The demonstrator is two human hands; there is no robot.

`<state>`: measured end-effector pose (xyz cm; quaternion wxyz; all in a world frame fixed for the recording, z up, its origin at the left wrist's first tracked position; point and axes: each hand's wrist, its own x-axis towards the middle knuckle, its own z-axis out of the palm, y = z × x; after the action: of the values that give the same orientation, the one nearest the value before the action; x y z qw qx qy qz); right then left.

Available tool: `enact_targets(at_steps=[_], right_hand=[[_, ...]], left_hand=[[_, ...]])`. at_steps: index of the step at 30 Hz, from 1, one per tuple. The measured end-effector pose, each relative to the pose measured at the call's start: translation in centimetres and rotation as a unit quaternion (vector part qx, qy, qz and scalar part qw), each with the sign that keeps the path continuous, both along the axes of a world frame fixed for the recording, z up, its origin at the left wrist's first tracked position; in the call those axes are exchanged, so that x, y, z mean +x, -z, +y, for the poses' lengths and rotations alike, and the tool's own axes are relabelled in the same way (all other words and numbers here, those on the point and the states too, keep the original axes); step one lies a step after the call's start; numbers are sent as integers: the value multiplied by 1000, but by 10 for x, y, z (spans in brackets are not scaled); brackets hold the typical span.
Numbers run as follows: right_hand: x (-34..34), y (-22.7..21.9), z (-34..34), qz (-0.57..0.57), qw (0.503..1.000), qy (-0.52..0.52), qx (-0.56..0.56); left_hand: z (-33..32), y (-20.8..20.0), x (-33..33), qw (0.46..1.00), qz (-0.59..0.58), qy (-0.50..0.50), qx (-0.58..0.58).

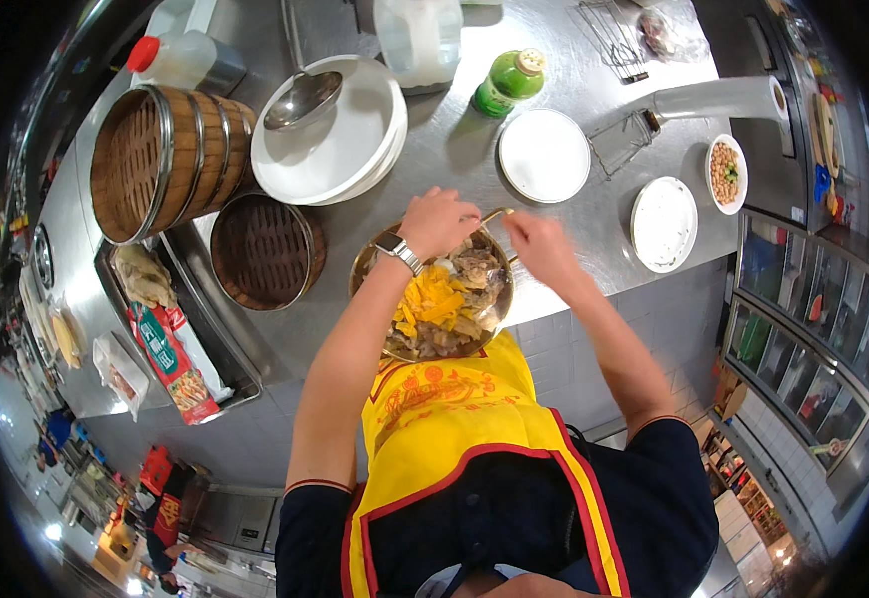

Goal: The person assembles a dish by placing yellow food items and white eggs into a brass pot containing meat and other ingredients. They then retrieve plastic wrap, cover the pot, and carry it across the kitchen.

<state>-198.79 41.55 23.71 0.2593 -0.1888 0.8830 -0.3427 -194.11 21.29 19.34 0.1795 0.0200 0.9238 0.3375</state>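
A round brass-coloured pan (pixel 502 311) holds yellow strips (pixel 432 299), brownish chunks and pale pieces of food. It sits at the counter's near edge, right against my yellow apron. My left hand (pixel 438 223), with a watch on its wrist, is bent over the pan's far rim; its fingers are curled together, and what they pinch, if anything, is hidden. Beside the brass loop handle (pixel 495 213) at the far right of the pan is my right hand (pixel 544 244), its fingers closed. Whether it grips the handle or something small does not show.
White bowls (pixel 327 149) with a ladle (pixel 305 100) stand beyond, near bamboo steamers (pixel 135 164). A green bottle (pixel 511 82), white plates (pixel 544 154), a bowl of peanuts (pixel 725 175) and a film roll (pixel 718 101) lie rightward. A tray with packages (pixel 235 374) is left.
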Motion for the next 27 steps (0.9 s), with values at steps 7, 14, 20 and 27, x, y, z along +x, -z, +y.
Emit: enact_targets(at_steps=[7,14,20,27], right_hand=[[33,30,-20,-212,955,191,-83],[46,39,-43,58,980,183,-52],[44,33,-50,161,986,34,34],[36,27,-55,136,989,-42,37]], left_hand=[[-9,0,-12,997,-64,-10,38],[-17,3,-20,982,-157,-74,70],[-27,7,-29,963,-235,-110,73],[-35,13,-31,966,-219,-129,45]])
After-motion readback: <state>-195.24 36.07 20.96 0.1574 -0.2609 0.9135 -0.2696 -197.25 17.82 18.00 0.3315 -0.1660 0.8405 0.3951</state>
